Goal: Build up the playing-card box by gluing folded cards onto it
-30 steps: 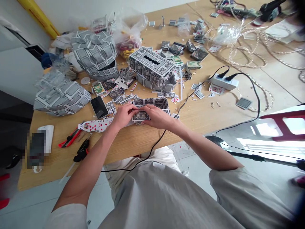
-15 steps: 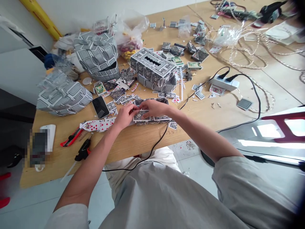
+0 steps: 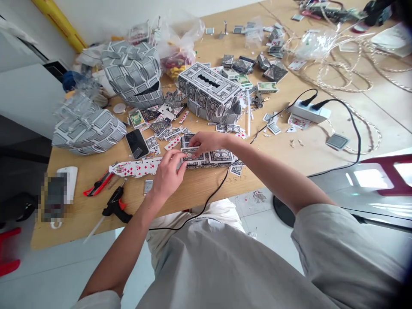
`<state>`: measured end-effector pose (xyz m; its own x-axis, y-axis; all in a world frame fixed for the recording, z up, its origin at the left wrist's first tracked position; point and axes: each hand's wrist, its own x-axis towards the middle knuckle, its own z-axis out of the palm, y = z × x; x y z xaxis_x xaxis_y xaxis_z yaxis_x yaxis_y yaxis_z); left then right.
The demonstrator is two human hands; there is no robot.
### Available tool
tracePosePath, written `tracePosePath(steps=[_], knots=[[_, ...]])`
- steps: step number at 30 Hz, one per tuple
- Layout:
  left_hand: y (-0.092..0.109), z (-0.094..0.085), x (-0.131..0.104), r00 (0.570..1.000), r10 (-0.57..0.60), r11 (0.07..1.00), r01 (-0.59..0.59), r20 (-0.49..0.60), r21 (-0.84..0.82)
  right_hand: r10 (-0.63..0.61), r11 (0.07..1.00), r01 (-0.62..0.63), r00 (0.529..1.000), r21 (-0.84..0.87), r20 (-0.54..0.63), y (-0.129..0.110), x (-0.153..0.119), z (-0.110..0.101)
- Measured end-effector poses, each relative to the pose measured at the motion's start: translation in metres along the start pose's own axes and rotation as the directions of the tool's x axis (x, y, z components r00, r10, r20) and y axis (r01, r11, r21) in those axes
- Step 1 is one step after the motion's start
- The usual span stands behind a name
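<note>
In front of me lies a small open box covered in black-and-white patterned playing cards. My right hand reaches over it, with its fingers closed on the near wall at the left part. My left hand is at the box's left end, fingertips and thumb closed at the edge of a card on that wall. A strip of overlapping face-up playing cards lies left of my left hand. Just below the strip is a single card. The inside of the box is mostly hidden by my right hand.
A lidded card box and two woven card baskets stand farther back. At left are a phone, a red utility knife and a glue gun. A power strip trails a black cable past the box.
My left hand has moved down and slightly left along the box's near edge. The box's near wall shows more, and a card has come into view below the strip.
</note>
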<state>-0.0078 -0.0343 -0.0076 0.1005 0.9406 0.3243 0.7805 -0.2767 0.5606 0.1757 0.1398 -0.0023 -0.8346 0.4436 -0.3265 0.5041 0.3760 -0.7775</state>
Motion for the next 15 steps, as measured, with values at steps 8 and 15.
tracePosePath(steps=[8, 15], knots=[[0.004, 0.014, -0.021, 0.961, -0.27, 0.951, 0.257, -0.059, -0.173, 0.049, 0.996, -0.051, 0.999, -0.071, -0.024, -0.008, -0.005, 0.003], [0.0, 0.023, -0.029, 0.967, -0.226, 0.97, 0.212, -0.117, -0.119, 0.061, 0.998, -0.062, 0.997, -0.016, -0.036, -0.013, -0.008, 0.01]])
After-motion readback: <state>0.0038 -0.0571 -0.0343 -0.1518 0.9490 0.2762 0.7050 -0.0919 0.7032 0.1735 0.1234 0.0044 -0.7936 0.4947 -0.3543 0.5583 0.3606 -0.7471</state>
